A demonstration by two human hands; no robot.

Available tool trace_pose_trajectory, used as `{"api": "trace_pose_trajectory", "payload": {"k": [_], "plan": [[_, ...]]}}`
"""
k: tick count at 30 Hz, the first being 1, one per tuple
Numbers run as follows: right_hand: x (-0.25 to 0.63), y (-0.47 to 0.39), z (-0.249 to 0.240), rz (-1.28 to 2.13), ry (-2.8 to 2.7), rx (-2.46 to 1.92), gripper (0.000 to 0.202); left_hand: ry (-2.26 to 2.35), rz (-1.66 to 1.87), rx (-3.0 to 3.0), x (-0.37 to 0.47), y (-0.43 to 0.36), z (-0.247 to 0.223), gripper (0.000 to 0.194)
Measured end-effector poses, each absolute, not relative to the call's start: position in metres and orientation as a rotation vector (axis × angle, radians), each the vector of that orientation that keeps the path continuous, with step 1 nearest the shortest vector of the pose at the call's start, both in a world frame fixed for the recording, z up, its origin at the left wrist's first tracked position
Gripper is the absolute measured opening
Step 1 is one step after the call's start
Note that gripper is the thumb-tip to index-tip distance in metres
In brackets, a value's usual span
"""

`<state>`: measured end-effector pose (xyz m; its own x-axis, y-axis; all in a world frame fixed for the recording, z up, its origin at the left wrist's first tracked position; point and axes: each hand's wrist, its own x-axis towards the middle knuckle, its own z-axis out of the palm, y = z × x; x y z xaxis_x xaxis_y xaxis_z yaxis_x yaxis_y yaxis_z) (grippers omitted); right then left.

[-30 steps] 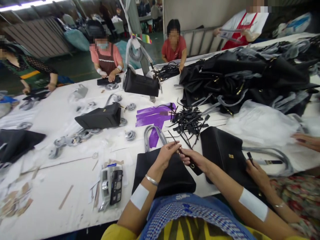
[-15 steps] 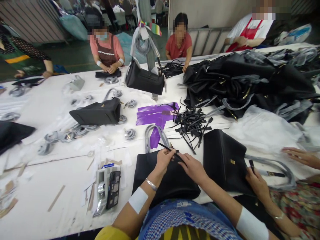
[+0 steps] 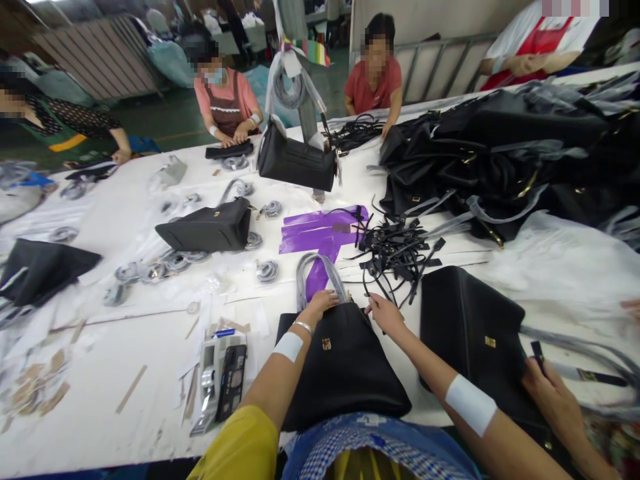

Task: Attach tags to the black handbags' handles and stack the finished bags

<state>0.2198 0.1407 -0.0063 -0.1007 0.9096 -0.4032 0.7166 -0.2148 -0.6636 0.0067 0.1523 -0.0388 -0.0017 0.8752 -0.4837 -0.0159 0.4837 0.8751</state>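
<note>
A black handbag (image 3: 350, 373) with a gold clasp lies in front of me, its plastic-wrapped handles (image 3: 303, 273) pointing away. My left hand (image 3: 324, 303) is at the bag's top edge beside the handle base, fingers closed over the rim. Just right of the bag's top corner, my right hand (image 3: 386, 316) pinches a thin black strap (image 3: 367, 288), mostly hidden by the fingers. Beyond that hand lies a tangled pile of black straps (image 3: 397, 247).
To my right, a co-worker's hand (image 3: 555, 393) holds a strap by another black handbag (image 3: 465, 327). A large heap of black bags (image 3: 500, 153) fills the back right. A tape dispenser (image 3: 207, 380) is at left; a bag hangs from a post (image 3: 297, 160) ahead.
My hands have moved apart from the strap they both held. The left went down onto the bag's rim, uncovering the clasp; the right shifted toward the strap pile. The view turned slightly.
</note>
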Motion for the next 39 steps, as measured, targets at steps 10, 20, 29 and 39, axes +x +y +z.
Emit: {"api": "trace_pose_trajectory", "payload": {"k": [10, 20, 29, 39], "plan": [[0.204, 0.166, -0.030, 1.483, -2.150, -1.588, 0.040, 1.253, 0.617, 1.579, 0.007, 0.165, -0.026, 0.026], [0.209, 0.153, -0.008, 1.092, -2.216, -1.583, 0.032, 1.698, 0.189, 1.947, -0.024, 0.146, -0.006, 0.015], [0.187, 0.130, 0.009, 1.336, -1.452, -1.362, 0.030, 1.705, 0.842, 1.473, -0.025, 0.116, 0.004, 0.020], [0.162, 0.140, 0.005, 1.444, -1.554, -1.190, 0.027, 1.475, 0.993, 1.282, -0.002, 0.114, 0.013, 0.031]]}}
